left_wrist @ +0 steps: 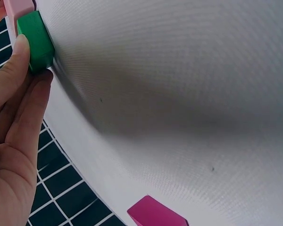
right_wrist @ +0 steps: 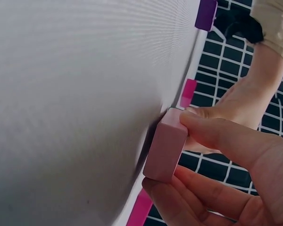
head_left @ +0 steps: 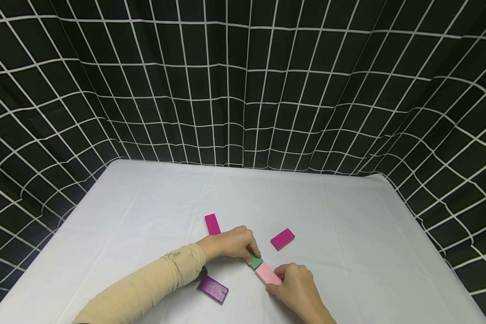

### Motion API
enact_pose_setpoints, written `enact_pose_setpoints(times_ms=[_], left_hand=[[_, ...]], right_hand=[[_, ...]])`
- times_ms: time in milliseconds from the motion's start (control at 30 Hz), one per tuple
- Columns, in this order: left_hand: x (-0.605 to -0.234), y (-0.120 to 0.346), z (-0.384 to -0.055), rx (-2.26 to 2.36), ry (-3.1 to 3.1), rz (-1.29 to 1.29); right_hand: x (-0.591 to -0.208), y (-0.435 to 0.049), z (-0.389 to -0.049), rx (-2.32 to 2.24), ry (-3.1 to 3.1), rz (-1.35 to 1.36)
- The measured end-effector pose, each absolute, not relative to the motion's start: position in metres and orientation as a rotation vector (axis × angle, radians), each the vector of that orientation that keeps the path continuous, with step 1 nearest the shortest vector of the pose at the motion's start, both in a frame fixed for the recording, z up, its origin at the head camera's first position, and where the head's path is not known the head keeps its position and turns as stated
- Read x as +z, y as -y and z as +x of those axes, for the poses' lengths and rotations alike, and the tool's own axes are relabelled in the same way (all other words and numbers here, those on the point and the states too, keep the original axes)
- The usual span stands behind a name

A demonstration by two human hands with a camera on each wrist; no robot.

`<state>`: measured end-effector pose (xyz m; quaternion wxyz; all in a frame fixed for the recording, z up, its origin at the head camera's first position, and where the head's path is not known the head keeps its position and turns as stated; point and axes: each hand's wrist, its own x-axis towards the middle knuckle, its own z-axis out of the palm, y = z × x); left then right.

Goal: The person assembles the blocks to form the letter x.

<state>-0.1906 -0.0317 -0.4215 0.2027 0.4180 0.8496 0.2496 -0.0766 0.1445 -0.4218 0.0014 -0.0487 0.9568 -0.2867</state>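
Observation:
My left hand (head_left: 236, 243) pinches a green block (head_left: 256, 261) between thumb and fingers on the white table. In the left wrist view the thumb presses one side of the green block (left_wrist: 36, 41), with fingertips at its lower end. A light pink block (head_left: 267, 273) lies end to end with the green one, in line with it. My right hand (head_left: 297, 288) pinches the pink block near its other end. The right wrist view shows the thumb and fingers on opposite ends of the pink block (right_wrist: 165, 150).
A magenta block (head_left: 212, 224) lies beyond the left hand, and another magenta block (head_left: 282, 239) to the right. A purple block (head_left: 213, 289) lies below the left forearm. Black cloth with a white grid (head_left: 243, 90) surrounds the white-covered table (head_left: 348, 216).

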Motion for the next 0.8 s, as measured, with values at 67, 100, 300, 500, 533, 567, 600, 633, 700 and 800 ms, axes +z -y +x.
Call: enact_pose_setpoints(times_ms=[67, 100, 300, 500, 533, 567, 600, 633, 700, 800], left_hand=[[-0.4213, 0.0317, -0.1906, 0.698, -2.37, 1.172], [-0.4211, 0.0317, -0.1906, 0.697, -2.371, 1.175], [-0.421, 0.0326, -0.1911, 0.717, -2.356, 1.188], [-0.4223, 0.0324, -0.1919, 0.727, -2.347, 1.194], [-0.4222, 0.0324, -0.1919, 0.731, -2.346, 1.195], [-0.4221, 0.0325, -0.1918, 0.73, -2.347, 1.196], [-0.4221, 0.0324, -0.1917, 0.73, -2.348, 1.198], [-0.422, 0.0325, -0.1917, 0.729, -2.348, 1.199], [-0.4218, 0.0326, -0.1914, 0.733, -2.347, 1.199], [-0.4215, 0.0326, -0.1912, 0.736, -2.347, 1.195]], right_hand=[[-0.4227, -0.1443, -0.0771, -0.892, -3.006, -0.148], [-0.4231, -0.1442, -0.0773, -0.886, -3.009, -0.148], [-0.4237, -0.1434, -0.0784, -0.887, -3.007, -0.136], [-0.4222, -0.1428, -0.0785, -0.897, -2.991, -0.12], [-0.4221, -0.1426, -0.0785, -0.896, -2.989, -0.117], [-0.4225, -0.1423, -0.0786, -0.894, -2.988, -0.117], [-0.4228, -0.142, -0.0786, -0.891, -2.987, -0.117], [-0.4232, -0.1417, -0.0787, -0.886, -2.987, -0.117], [-0.424, -0.141, -0.0788, -0.876, -2.989, -0.118], [-0.4243, -0.1405, -0.0789, -0.868, -2.992, -0.116]])
